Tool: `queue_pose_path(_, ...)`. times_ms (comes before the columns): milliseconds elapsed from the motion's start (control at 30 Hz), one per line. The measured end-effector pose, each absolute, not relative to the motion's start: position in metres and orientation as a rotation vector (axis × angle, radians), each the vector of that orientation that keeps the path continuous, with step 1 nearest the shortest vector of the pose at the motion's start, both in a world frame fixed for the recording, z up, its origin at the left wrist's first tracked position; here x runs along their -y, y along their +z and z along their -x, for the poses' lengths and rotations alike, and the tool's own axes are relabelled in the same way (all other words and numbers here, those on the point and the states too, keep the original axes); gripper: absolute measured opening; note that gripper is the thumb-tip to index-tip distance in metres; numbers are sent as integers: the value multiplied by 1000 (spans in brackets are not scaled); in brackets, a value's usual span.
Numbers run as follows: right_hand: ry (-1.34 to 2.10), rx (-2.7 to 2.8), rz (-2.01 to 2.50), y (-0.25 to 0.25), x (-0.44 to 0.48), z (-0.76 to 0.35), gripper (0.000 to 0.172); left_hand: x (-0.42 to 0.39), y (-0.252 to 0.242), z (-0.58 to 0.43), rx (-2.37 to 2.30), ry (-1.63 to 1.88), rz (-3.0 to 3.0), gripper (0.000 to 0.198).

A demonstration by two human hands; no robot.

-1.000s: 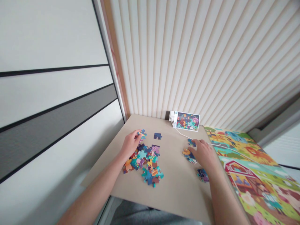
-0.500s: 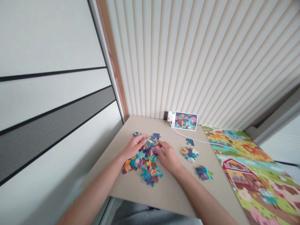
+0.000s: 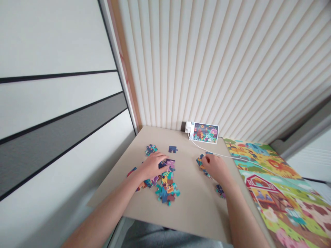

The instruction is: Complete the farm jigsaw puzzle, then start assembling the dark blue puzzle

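My left hand [image 3: 152, 164] lies fingers down on the top of a pile of loose colourful puzzle pieces [image 3: 165, 186] on the beige table [image 3: 191, 203]. My right hand [image 3: 216, 167] rests over a small joined cluster of pieces [image 3: 200, 161] to the right, fingers curled on it. A second small cluster [image 3: 219, 190] lies partly hidden by my right wrist. A joined pair of pieces [image 3: 151, 149] and a single blue piece [image 3: 172, 149] sit apart, farther back.
A reference picture card [image 3: 205, 133] leans against the ribbed wall, beside a white charger plug [image 3: 188, 126] whose cable [image 3: 232, 157] runs right. A finished farm puzzle [image 3: 279, 186] covers the table's right side. The table's near edge is at my lap.
My right hand moved from the middle pile back right onto the small cluster. My left hand slid down onto the pile, leaving a joined pair behind it.
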State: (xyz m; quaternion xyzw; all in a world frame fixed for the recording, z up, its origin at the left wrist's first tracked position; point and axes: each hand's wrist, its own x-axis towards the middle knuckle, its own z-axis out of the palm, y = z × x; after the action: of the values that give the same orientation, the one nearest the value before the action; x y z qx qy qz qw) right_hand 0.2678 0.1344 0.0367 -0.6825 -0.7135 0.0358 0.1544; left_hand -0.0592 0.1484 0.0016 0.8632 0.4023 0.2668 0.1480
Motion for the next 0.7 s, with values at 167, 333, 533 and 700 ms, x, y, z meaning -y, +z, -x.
queue_pose_path(167, -217, 2009, 2155, 33, -126, -283, 25, -149, 0, 58, -1133, 759, -2467, 38)
queue_pose_path(333, -110, 2046, 1754, 25, -126, -245, 31, -150, -2, 56, -1086, 770, -2457, 35)
queue_pose_path(533, 287, 2182, 1305, 12, -120, -176, 25, -143, 5, 49, -967, 811, -2421, 32)
queue_pose_path(700, 245, 2170, 1420, 24, -123, -187, 17, -140, 12, 55, -977, 873, -2437, 35)
